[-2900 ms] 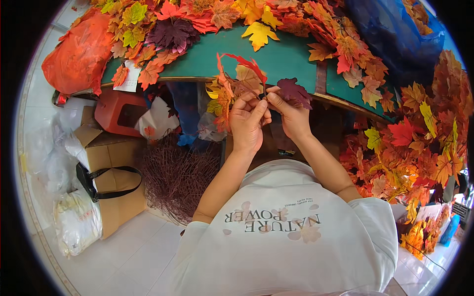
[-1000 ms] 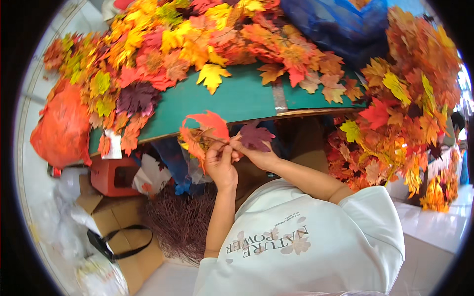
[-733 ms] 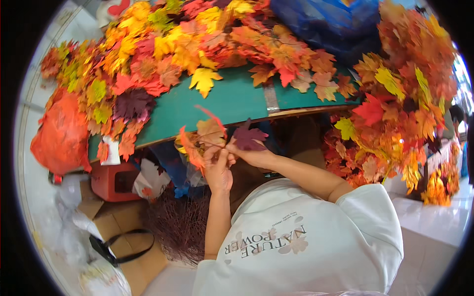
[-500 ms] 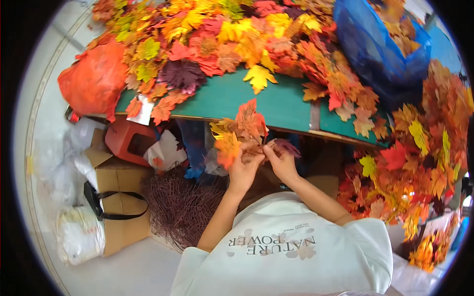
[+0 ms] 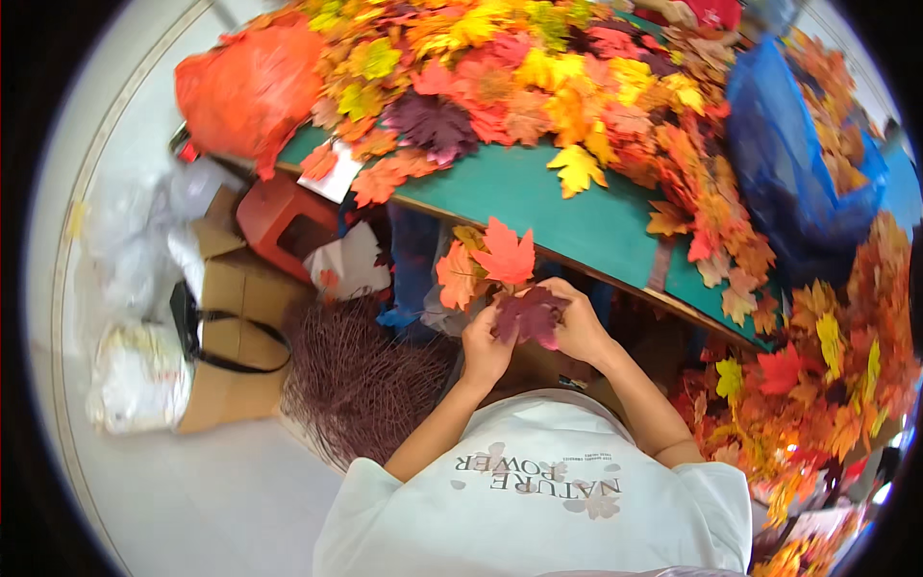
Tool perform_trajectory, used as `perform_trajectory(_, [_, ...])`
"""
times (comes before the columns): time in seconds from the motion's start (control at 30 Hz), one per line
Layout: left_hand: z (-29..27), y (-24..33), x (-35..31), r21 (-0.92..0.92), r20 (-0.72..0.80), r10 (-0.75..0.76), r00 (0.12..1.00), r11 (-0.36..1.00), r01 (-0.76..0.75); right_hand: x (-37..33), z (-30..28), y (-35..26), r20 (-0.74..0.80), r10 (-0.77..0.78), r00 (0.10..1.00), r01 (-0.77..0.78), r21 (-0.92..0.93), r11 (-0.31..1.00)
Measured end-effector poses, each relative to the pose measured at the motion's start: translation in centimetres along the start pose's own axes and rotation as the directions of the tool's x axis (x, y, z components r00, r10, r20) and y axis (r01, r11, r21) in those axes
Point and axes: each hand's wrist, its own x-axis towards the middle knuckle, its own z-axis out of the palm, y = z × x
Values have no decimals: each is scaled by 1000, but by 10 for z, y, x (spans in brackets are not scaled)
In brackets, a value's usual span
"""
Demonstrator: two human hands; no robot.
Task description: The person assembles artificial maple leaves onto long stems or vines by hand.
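Note:
Just off the table's near edge, my two hands are close together in front of my body. My left hand (image 5: 486,348) is closed on a sprig of artificial maple leaves, with a bright red leaf (image 5: 507,252) on top and an orange leaf (image 5: 457,277) to its left. A dark purple maple leaf (image 5: 531,314) lies between the hands and covers some of the fingertips. My right hand (image 5: 581,325) has its fingers bent around the purple leaf's right side. Where its stem meets the sprig is hidden.
A heap of coloured artificial leaves (image 5: 500,82) covers the green table (image 5: 510,188). An orange-red bag (image 5: 252,94) and a blue bag (image 5: 784,159) of leaves flank it. Dark twigs (image 5: 361,385), a cardboard box (image 5: 240,337) and a red plastic stool (image 5: 274,221) are at lower left.
The purple leaf has come from beside my right hand to between both hands, in front of the fingers. The sprig has turned, and the whole view has shifted.

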Motion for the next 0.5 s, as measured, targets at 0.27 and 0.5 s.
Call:
perform_trajectory(0.27, [-3, -84, -13, -336, 262, -614, 745, 665, 667, 90, 24, -51, 343, -285, 895, 416, -413, 810])
perform_trajectory(0.5, [16, -186, -40, -415, 354, 94, 931, 908, 66, 312, 82, -73, 353, -687, 635, 645, -732, 220])
